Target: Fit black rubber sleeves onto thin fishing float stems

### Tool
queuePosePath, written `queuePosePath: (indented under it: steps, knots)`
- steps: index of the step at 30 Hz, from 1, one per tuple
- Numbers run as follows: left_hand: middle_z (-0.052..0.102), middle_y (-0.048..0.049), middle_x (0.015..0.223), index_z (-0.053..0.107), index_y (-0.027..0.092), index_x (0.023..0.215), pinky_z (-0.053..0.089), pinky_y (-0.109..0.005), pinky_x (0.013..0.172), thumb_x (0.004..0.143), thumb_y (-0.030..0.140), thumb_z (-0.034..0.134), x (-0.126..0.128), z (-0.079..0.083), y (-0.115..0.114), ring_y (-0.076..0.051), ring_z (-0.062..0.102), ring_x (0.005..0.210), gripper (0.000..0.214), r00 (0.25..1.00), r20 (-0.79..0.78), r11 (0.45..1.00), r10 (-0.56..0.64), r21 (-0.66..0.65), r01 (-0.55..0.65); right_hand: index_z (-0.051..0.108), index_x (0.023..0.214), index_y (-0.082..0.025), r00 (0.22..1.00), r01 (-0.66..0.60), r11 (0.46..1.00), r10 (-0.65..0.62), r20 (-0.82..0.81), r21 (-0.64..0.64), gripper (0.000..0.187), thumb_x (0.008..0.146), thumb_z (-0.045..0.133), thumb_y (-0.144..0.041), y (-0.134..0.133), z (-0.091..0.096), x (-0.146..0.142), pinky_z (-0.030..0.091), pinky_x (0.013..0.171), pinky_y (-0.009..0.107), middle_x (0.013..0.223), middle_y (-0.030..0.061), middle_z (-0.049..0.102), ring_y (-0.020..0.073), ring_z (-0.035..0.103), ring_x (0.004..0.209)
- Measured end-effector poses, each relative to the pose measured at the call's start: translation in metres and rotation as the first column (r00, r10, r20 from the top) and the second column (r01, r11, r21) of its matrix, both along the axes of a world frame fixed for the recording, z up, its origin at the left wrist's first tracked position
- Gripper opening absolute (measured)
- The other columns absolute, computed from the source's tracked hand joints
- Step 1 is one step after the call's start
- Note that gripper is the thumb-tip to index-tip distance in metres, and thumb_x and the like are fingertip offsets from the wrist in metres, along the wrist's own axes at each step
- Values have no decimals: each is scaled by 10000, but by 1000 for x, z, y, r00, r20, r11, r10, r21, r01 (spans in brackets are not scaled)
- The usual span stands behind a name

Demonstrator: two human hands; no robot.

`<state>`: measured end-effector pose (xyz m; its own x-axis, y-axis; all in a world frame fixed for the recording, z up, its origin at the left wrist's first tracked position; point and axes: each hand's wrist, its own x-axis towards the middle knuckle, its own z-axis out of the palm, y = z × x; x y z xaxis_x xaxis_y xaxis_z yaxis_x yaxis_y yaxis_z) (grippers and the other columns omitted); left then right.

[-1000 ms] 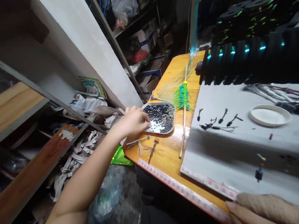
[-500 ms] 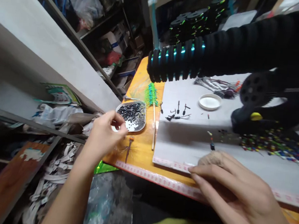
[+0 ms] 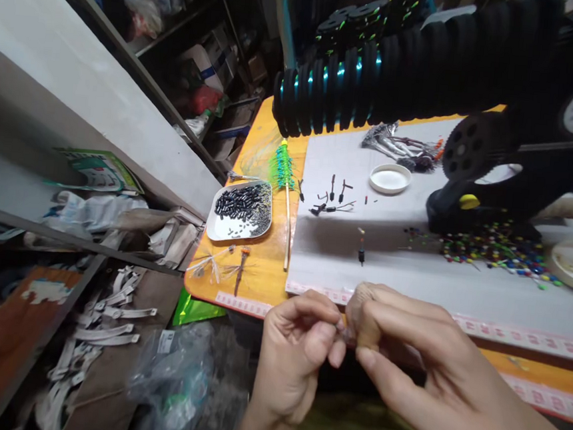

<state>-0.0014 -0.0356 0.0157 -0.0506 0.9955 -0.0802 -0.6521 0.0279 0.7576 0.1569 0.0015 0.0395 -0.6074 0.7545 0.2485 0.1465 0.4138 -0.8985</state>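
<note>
My left hand [image 3: 297, 356] is closed in a pinch in front of the board's near edge. Against its fingertips are those of my right hand [image 3: 418, 367], also pinched, with the index finger wrapped in a tan covering. Whatever lies between the fingers is too small to make out. Left of the hands, a white dish [image 3: 222, 228] holds many black tubes [image 3: 242, 200] and tiny grey pieces. Just beyond my right hand, a small black-ended piece [image 3: 362, 255] with a thin stem lies on the white board [image 3: 313, 257]. Several similar black pieces [image 3: 331, 209] lie further back.
A black ribbed machine arm [image 3: 402, 91] overhangs the board. Colourful small beads [image 3: 504, 254] lie at right beside a dish of gold bits [image 3: 560, 262]. A round white lid [image 3: 390, 178], a green bristly stick [image 3: 287, 202] and an orange-tipped bundle [image 3: 240, 274] lie about.
My left hand has moved away from the white dish, rightward and toward me, and now meets my right hand at the fingertips. The view has shifted slightly.
</note>
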Motion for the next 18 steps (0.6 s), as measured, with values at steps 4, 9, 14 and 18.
queuePosePath:
  steps: [4, 9, 14, 18]
  knots:
    - [690, 2, 754, 830, 199, 847, 435, -89, 504, 835, 193, 864, -1, 4, -2, -9, 557, 522, 37, 997, 72, 1000, -27, -10, 27, 542, 759, -206, 999, 0, 999, -1, -36, -34, 222, 963, 490, -136, 0, 3, -4, 422, 560, 231, 719, -13, 556, 115, 525, 634]
    - [745, 5, 790, 801, 200, 974, 491, -80, 532, 838, 156, 867, -2, 6, -2, -3, 612, 517, 158, 991, 118, 998, -62, -25, 65, 552, 714, -210, 996, 77, 995, -79, -31, -62, 248, 938, 648, -255, -3, 1, -5, 420, 548, 249, 678, 0, 544, 147, 504, 620]
    - [758, 8, 809, 780, 195, 1013, 518, -80, 541, 847, 144, 860, -2, 7, -2, -8, 648, 522, 191, 985, 148, 996, -83, -30, 88, 589, 704, -213, 988, 148, 988, -150, -26, -47, 292, 895, 729, -384, -6, -5, -5, 454, 586, 267, 680, 13, 541, 174, 513, 662]
    - [764, 8, 814, 772, 193, 1023, 526, -80, 546, 848, 135, 859, -2, 7, -2, -10, 660, 527, 205, 984, 154, 995, -89, -33, 96, 588, 710, -214, 990, 135, 989, -137, -27, -61, 276, 896, 727, -363, -5, -2, -6, 446, 577, 265, 678, 11, 546, 172, 516, 659]
